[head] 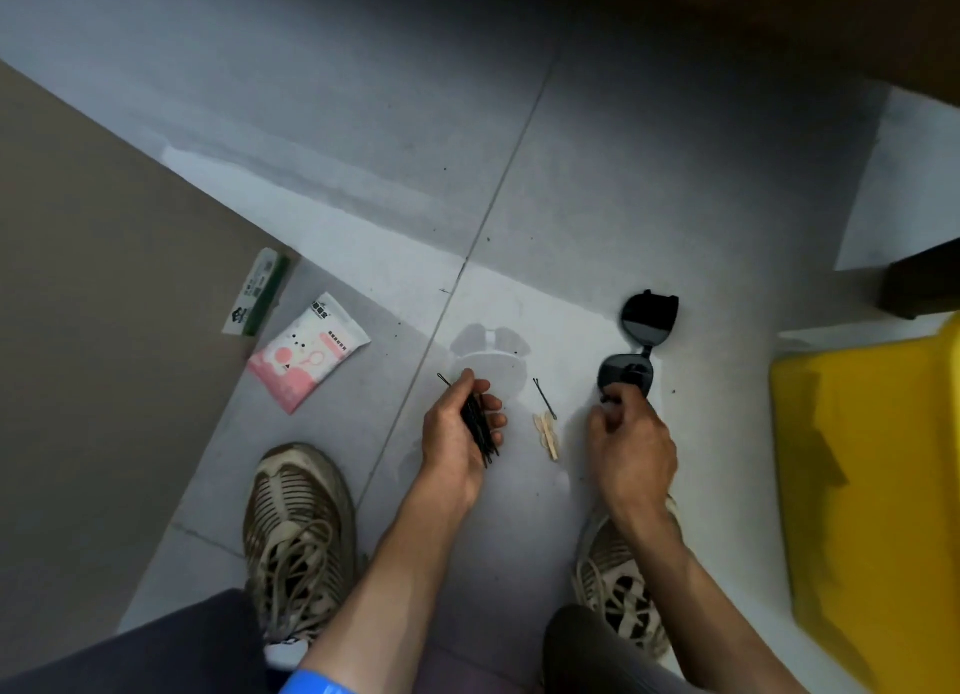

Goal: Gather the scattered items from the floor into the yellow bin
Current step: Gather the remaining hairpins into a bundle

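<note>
Left hand curls round a bundle of hairpins; right hand pinches one pair of sunglasses. Between the hands: one loose hairpin, one wooden clip.

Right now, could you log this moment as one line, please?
left hand: holds hairpins | right hand: grips sunglasses | yellow bin: right

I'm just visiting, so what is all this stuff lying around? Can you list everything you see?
bobby pins: a bunch, black, held in the left hand
loose bobby pin: one, black, floor between the hands
clothespin: one, pale wood, beside that pin
sunglasses: one pair, black, floor, right hand pinching them
packet: one, white and pink, floor left
flat pack: one, green and white, far left
yellow bin: one, right edge
shoes: two, beige
left hand
right hand
</note>
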Demonstrator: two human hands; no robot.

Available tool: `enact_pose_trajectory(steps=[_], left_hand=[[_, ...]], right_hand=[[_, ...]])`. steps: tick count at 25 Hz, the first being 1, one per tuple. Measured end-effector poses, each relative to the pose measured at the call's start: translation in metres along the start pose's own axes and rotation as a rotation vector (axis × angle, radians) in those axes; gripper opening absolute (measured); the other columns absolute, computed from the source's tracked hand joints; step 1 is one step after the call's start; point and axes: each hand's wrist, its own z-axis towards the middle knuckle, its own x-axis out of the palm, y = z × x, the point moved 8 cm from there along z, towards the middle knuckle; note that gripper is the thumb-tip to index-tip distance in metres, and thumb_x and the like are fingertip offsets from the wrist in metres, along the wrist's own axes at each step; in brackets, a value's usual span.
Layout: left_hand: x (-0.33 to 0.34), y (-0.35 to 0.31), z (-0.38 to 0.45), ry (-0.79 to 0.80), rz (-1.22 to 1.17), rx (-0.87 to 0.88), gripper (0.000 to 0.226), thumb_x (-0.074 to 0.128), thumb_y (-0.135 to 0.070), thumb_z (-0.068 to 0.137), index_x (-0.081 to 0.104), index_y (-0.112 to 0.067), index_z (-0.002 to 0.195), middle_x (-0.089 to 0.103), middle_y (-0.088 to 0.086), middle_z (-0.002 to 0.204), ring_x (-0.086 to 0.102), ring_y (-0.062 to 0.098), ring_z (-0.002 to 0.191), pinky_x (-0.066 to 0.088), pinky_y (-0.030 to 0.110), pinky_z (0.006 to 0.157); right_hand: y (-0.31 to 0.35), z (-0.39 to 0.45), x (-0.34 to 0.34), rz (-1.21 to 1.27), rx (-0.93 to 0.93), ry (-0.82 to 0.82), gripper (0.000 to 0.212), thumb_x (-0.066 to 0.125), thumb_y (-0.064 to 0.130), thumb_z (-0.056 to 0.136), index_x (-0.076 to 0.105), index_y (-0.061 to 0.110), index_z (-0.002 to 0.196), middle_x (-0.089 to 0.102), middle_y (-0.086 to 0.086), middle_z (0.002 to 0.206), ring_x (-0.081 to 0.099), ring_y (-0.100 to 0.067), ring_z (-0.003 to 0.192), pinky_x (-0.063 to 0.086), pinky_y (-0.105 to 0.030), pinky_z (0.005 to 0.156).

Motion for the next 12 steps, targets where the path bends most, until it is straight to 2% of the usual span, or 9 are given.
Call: enact_pose_trajectory(steps=[2,5,8,10,12], left_hand=[[0.002,0.004,0.000,-0.022,0.039,-0.009,0.019,0.055,-0.024,0.094,0.063,-0.009,0.085,0.059,0.007,0.066,0.054,0.017,0.050,0.038,0.026,0.045],[0.007,0.007,0.000,-0.016,0.017,-0.025,0.019,0.054,-0.023,0.094,0.063,-0.009,0.085,0.058,0.007,0.066,0.054,0.017,0.049,0.037,0.025,0.045],[0.006,0.006,-0.001,-0.006,0.009,-0.025,0.021,0.054,-0.026,0.094,0.064,-0.010,0.084,0.060,0.006,0.065,0.055,0.017,0.052,0.038,0.026,0.046],[0.001,0.003,-0.001,-0.017,0.012,-0.011,0.021,0.055,-0.027,0.093,0.064,-0.010,0.084,0.060,0.006,0.065,0.055,0.017,0.052,0.038,0.026,0.047],[-0.003,0.000,0.000,-0.031,0.007,-0.006,0.022,0.054,-0.027,0.093,0.064,-0.010,0.083,0.061,0.005,0.064,0.055,0.017,0.052,0.038,0.026,0.047]], right_hand=[[0.004,0.009,-0.008,-0.038,-0.067,0.000,0.021,0.060,0.025,0.091,0.064,0.016,0.110,0.070,-0.009,0.101,0.066,-0.031,0.084,0.043,-0.030,0.069],[0.039,-0.001,0.009,-0.103,-0.351,0.086,0.021,0.062,0.030,0.091,0.067,0.018,0.108,0.067,-0.004,0.102,0.066,-0.026,0.078,0.050,-0.031,0.067],[0.060,-0.001,0.028,-0.184,-0.373,0.136,0.021,0.056,0.031,0.094,0.069,0.015,0.095,0.065,-0.004,0.095,0.065,-0.028,0.072,0.048,-0.032,0.061],[0.069,0.001,0.033,-0.277,-0.386,0.137,0.025,0.052,0.025,0.097,0.067,0.011,0.084,0.066,-0.006,0.088,0.065,-0.030,0.065,0.046,-0.031,0.055],[0.078,0.000,0.039,-0.417,-0.449,0.145,0.021,0.052,0.017,0.096,0.065,0.007,0.083,0.066,-0.008,0.086,0.065,-0.030,0.059,0.039,-0.029,0.049]])
